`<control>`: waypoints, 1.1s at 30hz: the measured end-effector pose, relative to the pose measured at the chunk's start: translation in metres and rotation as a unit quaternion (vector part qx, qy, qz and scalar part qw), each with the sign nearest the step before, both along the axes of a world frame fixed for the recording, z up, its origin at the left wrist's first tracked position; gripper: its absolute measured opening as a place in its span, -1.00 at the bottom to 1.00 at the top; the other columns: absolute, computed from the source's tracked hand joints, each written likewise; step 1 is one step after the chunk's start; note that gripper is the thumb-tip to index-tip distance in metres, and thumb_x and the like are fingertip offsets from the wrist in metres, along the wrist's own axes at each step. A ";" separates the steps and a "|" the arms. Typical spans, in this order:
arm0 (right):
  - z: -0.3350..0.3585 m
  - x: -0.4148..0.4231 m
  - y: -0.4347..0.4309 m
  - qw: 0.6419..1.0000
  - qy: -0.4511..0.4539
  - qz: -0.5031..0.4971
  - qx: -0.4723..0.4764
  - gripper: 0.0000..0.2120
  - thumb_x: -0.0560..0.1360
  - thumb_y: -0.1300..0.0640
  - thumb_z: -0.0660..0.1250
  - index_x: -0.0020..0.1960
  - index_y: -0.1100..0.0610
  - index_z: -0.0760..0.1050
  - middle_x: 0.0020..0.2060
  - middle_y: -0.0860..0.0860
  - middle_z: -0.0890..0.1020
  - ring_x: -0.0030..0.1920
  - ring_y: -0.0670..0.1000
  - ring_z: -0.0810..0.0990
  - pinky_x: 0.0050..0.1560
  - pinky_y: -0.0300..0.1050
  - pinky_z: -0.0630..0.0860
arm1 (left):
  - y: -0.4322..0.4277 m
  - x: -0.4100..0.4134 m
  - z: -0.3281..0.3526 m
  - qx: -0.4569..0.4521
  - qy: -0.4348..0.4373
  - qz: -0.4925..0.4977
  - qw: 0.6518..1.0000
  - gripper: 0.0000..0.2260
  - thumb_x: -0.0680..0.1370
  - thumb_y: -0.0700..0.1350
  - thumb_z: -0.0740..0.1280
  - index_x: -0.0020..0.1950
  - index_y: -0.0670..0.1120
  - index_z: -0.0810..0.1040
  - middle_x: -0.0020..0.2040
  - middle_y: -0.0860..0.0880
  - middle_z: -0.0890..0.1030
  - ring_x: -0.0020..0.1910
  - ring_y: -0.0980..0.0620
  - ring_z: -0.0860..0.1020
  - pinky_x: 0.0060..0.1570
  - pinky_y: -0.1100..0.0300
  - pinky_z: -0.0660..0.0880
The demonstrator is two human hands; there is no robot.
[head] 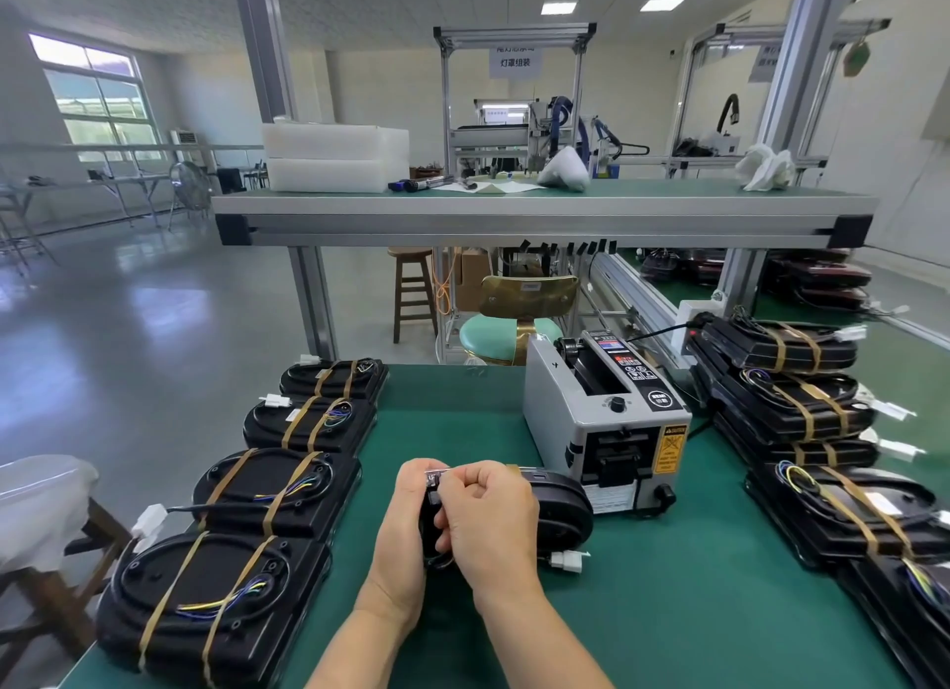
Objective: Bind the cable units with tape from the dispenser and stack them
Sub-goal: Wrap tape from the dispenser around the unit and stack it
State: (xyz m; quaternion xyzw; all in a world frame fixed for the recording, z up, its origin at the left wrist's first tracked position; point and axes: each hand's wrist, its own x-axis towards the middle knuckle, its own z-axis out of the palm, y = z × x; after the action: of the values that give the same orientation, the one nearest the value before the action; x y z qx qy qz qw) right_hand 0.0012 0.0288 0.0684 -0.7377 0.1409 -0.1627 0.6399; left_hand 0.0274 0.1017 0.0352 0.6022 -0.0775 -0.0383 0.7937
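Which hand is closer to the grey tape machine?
Right. The right hand is just left of the tape dispenser and nearer the person, gripping the cable unit. The left hand grips the same unit, farther left.

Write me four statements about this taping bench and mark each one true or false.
1. The left hand and right hand both hold the black unit. True.
2. The tape dispenser stands left of the hands. False: it stands to their right, on the green mat.
3. The left row of units already carries tape bands. True.
4. The right-side units lie in one layer. False: the farther ones are stacked.
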 end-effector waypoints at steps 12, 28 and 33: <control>0.002 -0.007 -0.035 0.997 -0.037 -0.061 0.042 -0.93 0.51 0.17 0.29 -0.14 0.04 0.52 -0.44 -0.01 0.64 -0.55 -0.08 0.55 -0.41 -0.25 0.44 | 0.006 0.009 0.013 0.161 -0.060 0.034 0.985 -0.88 0.53 -0.04 0.22 -0.12 0.04 0.55 -0.21 0.00 0.62 -0.23 0.06 0.55 -0.23 0.20 0.47; -0.019 0.022 -0.157 0.934 0.025 -0.264 0.238 -0.84 0.55 0.28 0.31 -0.21 0.21 0.55 -0.43 0.06 0.60 -0.49 -0.02 0.47 -0.51 -0.19 0.40 | -0.001 0.034 0.032 0.400 -0.200 0.046 0.893 -0.73 0.52 -0.25 0.27 -0.09 0.15 0.58 -0.10 0.11 0.61 -0.02 0.17 0.54 0.05 0.23 0.42; -0.016 0.023 -0.159 0.934 0.031 -0.256 0.248 -0.85 0.53 0.26 0.37 -0.21 0.26 0.57 -0.48 0.04 0.59 -0.53 -0.05 0.47 -0.54 -0.24 0.41 | -0.024 0.029 0.041 0.597 -0.331 0.019 0.730 -0.44 0.41 -0.18 -0.03 0.27 0.09 0.56 0.00 0.12 0.62 0.10 0.06 0.53 0.44 0.06 0.12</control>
State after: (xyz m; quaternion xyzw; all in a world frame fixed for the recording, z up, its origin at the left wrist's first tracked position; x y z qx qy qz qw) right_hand 0.0243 -0.1300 0.0520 -0.4992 0.3808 -0.2577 0.7344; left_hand 0.0562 0.0781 0.0761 0.9278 -0.2853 0.1405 0.1952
